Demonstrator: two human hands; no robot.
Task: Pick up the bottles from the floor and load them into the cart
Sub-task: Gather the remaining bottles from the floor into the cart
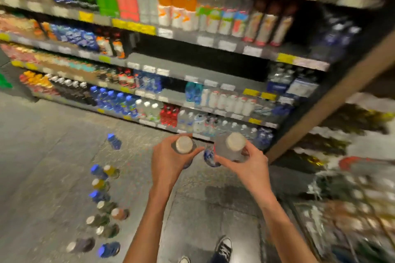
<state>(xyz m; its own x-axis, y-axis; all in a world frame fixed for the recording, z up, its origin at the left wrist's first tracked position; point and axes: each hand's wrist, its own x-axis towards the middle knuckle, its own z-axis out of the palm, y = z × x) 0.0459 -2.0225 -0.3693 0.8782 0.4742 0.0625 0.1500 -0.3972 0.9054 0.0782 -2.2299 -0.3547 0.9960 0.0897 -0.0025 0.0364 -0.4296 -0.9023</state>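
Observation:
My left hand (171, 158) grips a white-capped bottle (184, 145) upright, seen from above. My right hand (245, 161) holds a second clear bottle with a white cap (235, 142). Between the two hands a blue-labelled bottle (210, 157) shows; which hand holds it I cannot tell. Several bottles stand on the grey floor at lower left, among them a blue-capped one (97, 171), a brown one (119, 214) and a blue one (109, 249). A lone blue bottle (114, 141) stands farther off. The cart (350, 209), blurred and full of packages, is at the right, beside my right forearm.
Store shelving (192, 64) full of drink bottles runs across the view ahead. A wooden end panel (333, 96) slants down at the right. My shoes (223, 247) stand on the floor below my arms. Bare floor lies at the left.

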